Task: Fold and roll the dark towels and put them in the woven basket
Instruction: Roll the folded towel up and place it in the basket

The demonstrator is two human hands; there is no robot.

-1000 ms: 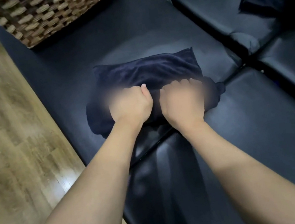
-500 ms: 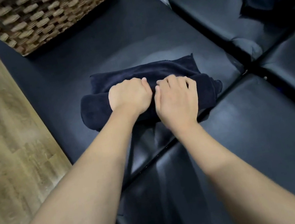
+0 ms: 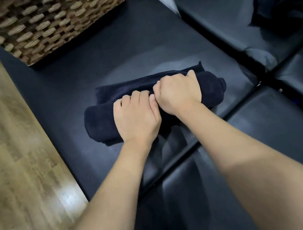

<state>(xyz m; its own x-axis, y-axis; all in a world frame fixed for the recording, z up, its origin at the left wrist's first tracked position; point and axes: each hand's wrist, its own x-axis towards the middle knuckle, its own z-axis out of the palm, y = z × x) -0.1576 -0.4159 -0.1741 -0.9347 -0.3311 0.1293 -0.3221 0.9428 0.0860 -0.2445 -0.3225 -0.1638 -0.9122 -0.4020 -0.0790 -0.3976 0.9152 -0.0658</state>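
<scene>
At the far left, wooden floor (image 3: pixel 12 148) runs beside the black padded bench (image 3: pixel 98 63); the woven basket (image 3: pixel 47 22) stands on the bench's far end, well apart from the work. Next comes the dark towel (image 3: pixel 99 121), lying across the bench and almost fully rolled, with only a narrow flat strip left on its far side. The left hand (image 3: pixel 137 117) rests on top of the roll, its fingers (image 3: pixel 139 94) curled over the far edge and pressing in. Touching it, the right hand (image 3: pixel 179 92) grips the roll the same way. At the far right, on the neighbouring cushion, lies a second dark towel (image 3: pixel 285 8) (blurred, apparently partly rolled).

The rolling step looks nearly finished. The next move likely calls for 1 last turn over the strip, then a firm 2-handed lift to the basket so that the roll does not loosen.
</scene>
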